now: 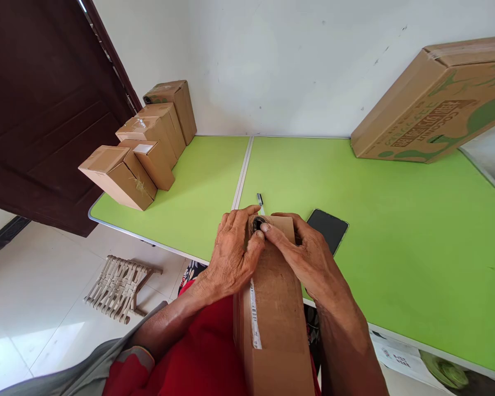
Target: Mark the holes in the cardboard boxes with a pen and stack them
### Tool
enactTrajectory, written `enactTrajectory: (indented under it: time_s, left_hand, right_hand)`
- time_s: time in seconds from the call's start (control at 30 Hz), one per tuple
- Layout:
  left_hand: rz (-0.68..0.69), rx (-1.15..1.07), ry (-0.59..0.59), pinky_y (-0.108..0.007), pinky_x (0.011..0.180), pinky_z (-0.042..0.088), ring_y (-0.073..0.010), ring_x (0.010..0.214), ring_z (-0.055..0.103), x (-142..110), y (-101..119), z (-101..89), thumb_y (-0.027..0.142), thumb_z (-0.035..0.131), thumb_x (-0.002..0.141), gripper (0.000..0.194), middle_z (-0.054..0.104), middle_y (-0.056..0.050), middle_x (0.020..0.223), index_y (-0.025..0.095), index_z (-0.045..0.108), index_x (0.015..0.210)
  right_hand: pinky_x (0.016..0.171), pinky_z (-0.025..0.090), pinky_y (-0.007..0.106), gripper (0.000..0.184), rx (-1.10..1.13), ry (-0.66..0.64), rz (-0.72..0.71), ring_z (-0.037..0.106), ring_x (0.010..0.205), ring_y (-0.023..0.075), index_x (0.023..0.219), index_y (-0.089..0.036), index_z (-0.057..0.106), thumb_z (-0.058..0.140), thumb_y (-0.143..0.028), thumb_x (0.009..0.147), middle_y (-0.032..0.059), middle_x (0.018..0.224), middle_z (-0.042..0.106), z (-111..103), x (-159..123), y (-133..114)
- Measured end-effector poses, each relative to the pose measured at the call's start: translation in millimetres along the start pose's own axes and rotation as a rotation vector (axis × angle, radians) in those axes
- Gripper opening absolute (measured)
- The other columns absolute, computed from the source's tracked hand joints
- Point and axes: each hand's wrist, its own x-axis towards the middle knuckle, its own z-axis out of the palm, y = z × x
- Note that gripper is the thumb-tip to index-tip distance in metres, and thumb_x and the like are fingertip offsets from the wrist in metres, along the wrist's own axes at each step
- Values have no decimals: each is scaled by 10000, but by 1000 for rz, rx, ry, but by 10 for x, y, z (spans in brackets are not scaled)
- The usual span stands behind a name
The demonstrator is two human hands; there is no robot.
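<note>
A long cardboard box (274, 308) stands tilted against my body, its top end at the table's near edge. At that end is a dark round spot (256, 223) ringed by dark scribble-like lines; whether it is a hole or a black piece I cannot tell. My left hand (235, 250) grips the box's left side, thumb tip just below the spot. My right hand (307, 250) holds the right side, its fingers behind the end, its thumb pressing at the spot's edge. Just beyond the box lies a slim pen-like item (260, 199), partly hidden.
On the green table (396, 231) a black phone (329, 228) lies right of my right hand. Several smaller cardboard boxes (119, 170) stand at the left end. A large printed carton (433, 110) leans at the back right. A woven stool (119, 289) stands on the floor left.
</note>
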Motion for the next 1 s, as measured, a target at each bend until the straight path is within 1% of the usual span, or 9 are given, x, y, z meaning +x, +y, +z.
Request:
enactTrajectory:
  time_s: [0.1, 0.23, 0.4, 0.5, 0.63, 0.73, 0.83, 1.0]
  left_hand:
    - [-5, 5, -11, -482, 1162, 456, -294, 1270, 614, 16, -15, -11, 202, 500, 1025, 340, 702, -135, 1356, 216, 599, 1350]
    - [-27, -8, 10, -430, 1060, 491, -269, 1156, 634, 45, -53, -43, 200, 521, 1008, 273, 744, -96, 1244, 228, 663, 1239]
    - [-85, -35, 31, -392, 946, 496, -254, 1076, 627, 70, -115, -59, 206, 551, 976, 253, 756, -86, 1180, 217, 704, 1177]
    - [-115, -49, 46, -377, 905, 492, -250, 1060, 624, 76, -152, -60, 193, 554, 950, 258, 750, -76, 1159, 225, 705, 1157]
    - [-148, -76, 57, -365, 875, 489, -247, 1043, 637, 85, -198, -53, 160, 551, 910, 256, 742, -66, 1124, 221, 695, 1113]
    - [-174, -107, 60, -357, 865, 493, -241, 1040, 657, 90, -225, -43, 155, 547, 914, 241, 753, -61, 1128, 225, 687, 1098]
    - [-176, -120, 59, -359, 874, 494, -240, 1044, 665, 82, -239, -35, 163, 551, 922, 253, 757, -62, 1146, 222, 694, 1122]
    - [-160, -115, 53, -360, 887, 492, -243, 1073, 658, 64, -226, -26, 182, 555, 947, 282, 750, -67, 1188, 218, 710, 1180]
  right_hand:
    - [746, 542, 390, 567, -17, -5, -46, 721, 908, 311, 1115, -238, 694, 585, -731, 856, 94, 991, 790, 10, -11, 5]
    - [723, 533, 387, 558, -49, 5, -68, 709, 858, 310, 1141, -246, 658, 553, -729, 883, 92, 951, 776, 64, -30, 11]
    - [750, 532, 401, 503, -34, 2, -88, 729, 900, 332, 1115, -268, 636, 557, -720, 908, 100, 999, 798, 129, -40, 3]
    - [754, 530, 397, 511, 1, -8, -90, 728, 910, 331, 1105, -276, 631, 563, -747, 920, 91, 1001, 798, 159, -45, 4]
    - [742, 521, 386, 526, 13, -30, -69, 705, 863, 314, 1080, -277, 618, 567, -771, 908, 75, 952, 773, 206, -38, 9]
    - [733, 518, 379, 490, 18, -34, -70, 690, 836, 301, 1048, -277, 601, 564, -745, 909, 68, 934, 755, 239, -23, 12]
    - [731, 513, 379, 473, 10, -28, -73, 679, 815, 292, 1028, -273, 592, 554, -731, 914, 63, 913, 744, 251, -12, 27]
    - [729, 505, 373, 507, 13, -38, -66, 676, 827, 290, 1047, -272, 595, 549, -763, 926, 56, 908, 742, 222, -27, 72]
